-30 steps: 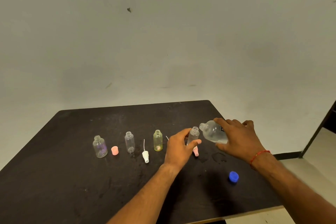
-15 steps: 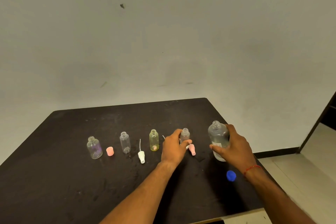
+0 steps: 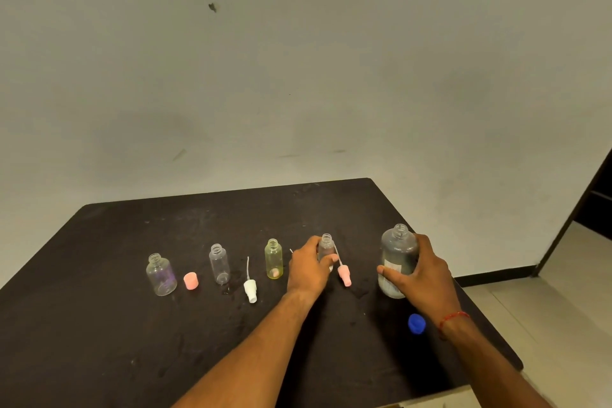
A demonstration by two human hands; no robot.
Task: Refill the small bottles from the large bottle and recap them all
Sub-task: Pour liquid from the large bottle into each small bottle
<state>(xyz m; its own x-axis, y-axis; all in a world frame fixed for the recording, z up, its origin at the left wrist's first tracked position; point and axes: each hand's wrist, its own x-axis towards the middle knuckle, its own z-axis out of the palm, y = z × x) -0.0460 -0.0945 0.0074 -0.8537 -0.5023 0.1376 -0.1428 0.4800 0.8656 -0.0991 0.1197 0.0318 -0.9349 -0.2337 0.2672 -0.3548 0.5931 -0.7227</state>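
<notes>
- The right hand [image 3: 422, 270] was wrapped around the upright, uncapped large bottle [image 3: 397, 258] standing on the table [image 3: 99, 325], forearm reaching in from the lower right.
- The left hand [image 3: 308, 270] gripped a small bottle [image 3: 326, 247], thumb across its front.
- A pink sprayer [image 3: 343, 275] lay just right of it.
- Three open small bottles stood further left: yellow [image 3: 274, 258], clear [image 3: 219, 263], purple-tinted [image 3: 161, 274].
- A blue cap [image 3: 416, 324] lay near the right wrist.

Bare forearms, red thread bracelet [image 3: 453, 318] (right wrist)
</notes>
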